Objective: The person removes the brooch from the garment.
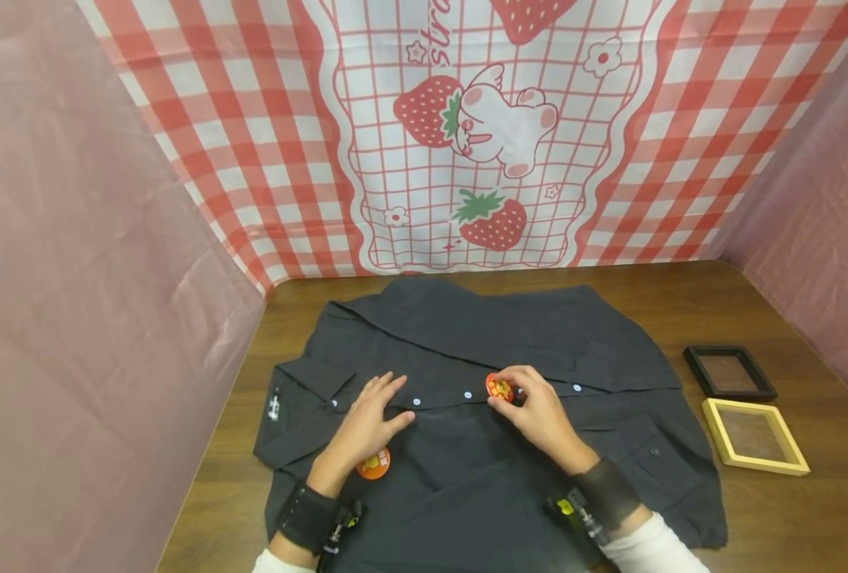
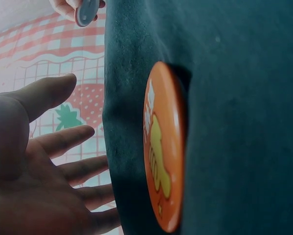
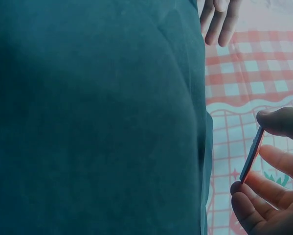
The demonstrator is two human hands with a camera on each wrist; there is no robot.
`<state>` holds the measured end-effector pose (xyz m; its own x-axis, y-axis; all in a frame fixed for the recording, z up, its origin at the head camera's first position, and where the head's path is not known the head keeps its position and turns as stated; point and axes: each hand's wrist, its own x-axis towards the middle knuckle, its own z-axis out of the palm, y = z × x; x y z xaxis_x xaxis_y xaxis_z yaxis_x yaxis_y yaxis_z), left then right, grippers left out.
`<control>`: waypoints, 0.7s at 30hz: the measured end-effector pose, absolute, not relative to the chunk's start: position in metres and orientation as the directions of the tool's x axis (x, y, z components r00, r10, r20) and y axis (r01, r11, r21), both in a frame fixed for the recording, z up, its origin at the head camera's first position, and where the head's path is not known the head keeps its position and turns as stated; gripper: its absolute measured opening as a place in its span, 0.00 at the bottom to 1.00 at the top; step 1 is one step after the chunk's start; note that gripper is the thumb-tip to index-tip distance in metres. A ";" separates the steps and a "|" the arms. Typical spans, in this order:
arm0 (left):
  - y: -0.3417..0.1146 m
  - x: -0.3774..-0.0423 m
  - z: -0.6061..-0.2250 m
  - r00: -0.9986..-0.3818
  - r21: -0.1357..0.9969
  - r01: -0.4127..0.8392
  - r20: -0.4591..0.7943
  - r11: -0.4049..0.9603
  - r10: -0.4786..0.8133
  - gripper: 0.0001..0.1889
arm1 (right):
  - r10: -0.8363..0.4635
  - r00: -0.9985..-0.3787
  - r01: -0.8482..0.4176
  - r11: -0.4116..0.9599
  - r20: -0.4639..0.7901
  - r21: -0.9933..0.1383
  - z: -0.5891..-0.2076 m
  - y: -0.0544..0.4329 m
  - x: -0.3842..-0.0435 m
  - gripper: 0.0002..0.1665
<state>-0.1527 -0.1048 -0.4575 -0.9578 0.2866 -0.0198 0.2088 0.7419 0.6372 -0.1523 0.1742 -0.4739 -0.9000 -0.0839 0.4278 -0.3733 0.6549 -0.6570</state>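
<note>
A dark grey button-up shirt [image 1: 453, 477] lies spread out with its collar [image 1: 309, 382] to the left. My right hand [image 1: 538, 410] pinches a round red and yellow pin badge [image 1: 499, 387] by its rim, over the row of pale buttons. In the right wrist view the held badge [image 3: 252, 154] appears edge-on between thumb and fingers. Fingers spread, my left hand [image 1: 367, 426] hovers over the shirt near the collar and holds nothing. An orange pin badge [image 2: 165, 147] is on the shirt just below that hand, partly covered by the wrist in the head view.
To the right of the shirt, a black square frame [image 1: 760, 382] and a pale yellow square frame [image 1: 796, 461] lie on the brown wooden table [image 1: 825, 525]. A strawberry-print cloth [image 1: 460, 183] hangs at the back, with pink cloth [image 1: 109, 318] along the sides.
</note>
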 end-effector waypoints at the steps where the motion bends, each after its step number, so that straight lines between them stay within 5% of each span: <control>1: -0.104 -0.153 -0.458 -0.958 0.637 0.209 -0.020 0.742 0.287 0.31 | -0.082 -0.900 -0.373 0.657 0.429 -0.656 -0.474 0.175 -0.152 0.20; 21: -0.097 -0.150 -0.455 -0.949 0.634 0.196 -0.069 0.748 0.307 0.33 | -0.057 -0.923 -0.316 0.677 0.381 -0.665 -0.474 0.185 -0.154 0.18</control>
